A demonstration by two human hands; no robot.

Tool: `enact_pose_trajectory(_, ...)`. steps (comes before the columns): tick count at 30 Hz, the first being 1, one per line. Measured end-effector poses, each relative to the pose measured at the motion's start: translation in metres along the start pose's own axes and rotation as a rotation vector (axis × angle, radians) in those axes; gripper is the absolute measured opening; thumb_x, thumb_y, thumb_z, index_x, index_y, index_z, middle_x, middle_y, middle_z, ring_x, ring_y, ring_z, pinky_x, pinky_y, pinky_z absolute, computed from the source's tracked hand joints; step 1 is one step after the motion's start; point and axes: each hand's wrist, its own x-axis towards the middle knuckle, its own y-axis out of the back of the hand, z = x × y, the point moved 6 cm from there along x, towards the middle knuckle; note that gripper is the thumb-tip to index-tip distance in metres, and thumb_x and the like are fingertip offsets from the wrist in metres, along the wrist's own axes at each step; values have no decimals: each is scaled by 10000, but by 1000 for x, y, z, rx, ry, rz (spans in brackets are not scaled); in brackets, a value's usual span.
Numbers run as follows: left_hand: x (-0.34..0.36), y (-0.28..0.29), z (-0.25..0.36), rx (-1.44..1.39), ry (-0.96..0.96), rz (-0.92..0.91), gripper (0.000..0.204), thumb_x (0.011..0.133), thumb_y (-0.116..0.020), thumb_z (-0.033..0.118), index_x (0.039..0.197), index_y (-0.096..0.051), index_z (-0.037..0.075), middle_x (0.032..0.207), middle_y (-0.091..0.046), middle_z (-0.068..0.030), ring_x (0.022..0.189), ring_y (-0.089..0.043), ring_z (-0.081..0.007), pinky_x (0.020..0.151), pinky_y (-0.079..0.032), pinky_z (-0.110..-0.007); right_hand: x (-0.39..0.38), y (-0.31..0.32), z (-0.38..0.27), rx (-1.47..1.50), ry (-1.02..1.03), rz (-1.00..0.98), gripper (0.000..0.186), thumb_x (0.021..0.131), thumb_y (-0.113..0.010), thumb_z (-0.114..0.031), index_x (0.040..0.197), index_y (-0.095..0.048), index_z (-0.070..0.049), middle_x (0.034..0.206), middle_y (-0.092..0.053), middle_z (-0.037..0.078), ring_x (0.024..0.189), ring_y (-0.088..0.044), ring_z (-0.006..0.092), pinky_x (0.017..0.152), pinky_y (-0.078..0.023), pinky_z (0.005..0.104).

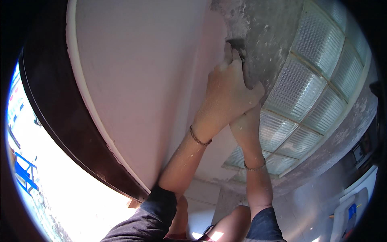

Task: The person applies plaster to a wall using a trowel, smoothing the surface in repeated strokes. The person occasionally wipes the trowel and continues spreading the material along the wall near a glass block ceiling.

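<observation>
My left hand is raised against the wall, its fingers bent over a dark grey flat piece that looks like sandpaper or a thin pad. Most of that piece is hidden under the fingers. My right hand is just below, touching the left one near its thumb and partly covered by it, so its fingers do not show. Pale dust speckles both hands and forearms. Under the left hand, pale pinkish paint meets rough bare grey plaster.
A glass block window stands close to the right of my hands. On the left are a dark door frame and a bright opening with a blue chair. A whitish container holding a blue item is at the lower right.
</observation>
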Motion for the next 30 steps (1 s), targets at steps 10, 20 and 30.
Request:
enact_pose_trajectory(10,8,0,-5,-24,71,-79,528,676,-709,295,906,-576,-161,911,-612,-344,827,-647,-454,742,-514,-464,3,-1,1,77,-50,-30,356,868,-626,-80,1161,-533,100,1143,-613,168,1052,-584,226,913,-446,363)
enact_pose_trajectory(20,15,0,-6,-29,69,-55,532,664,-722,305,887,-576,-155,864,-620,-318,803,-652,-434,736,-516,-458,12,-6,10,-6,-259,-123,253,856,-611,-51,1059,-582,98,1026,-661,167,963,-620,200,834,-470,349)
enact_pose_trajectory(30,9,1,0,10,19,-9,611,662,-724,299,981,-550,-191,787,-607,-322,775,-652,-437,731,-517,-448,6,-1,5,155,-213,-43,263,852,-609,-43,1079,-585,88,1035,-658,176,982,-619,199,844,-469,355)
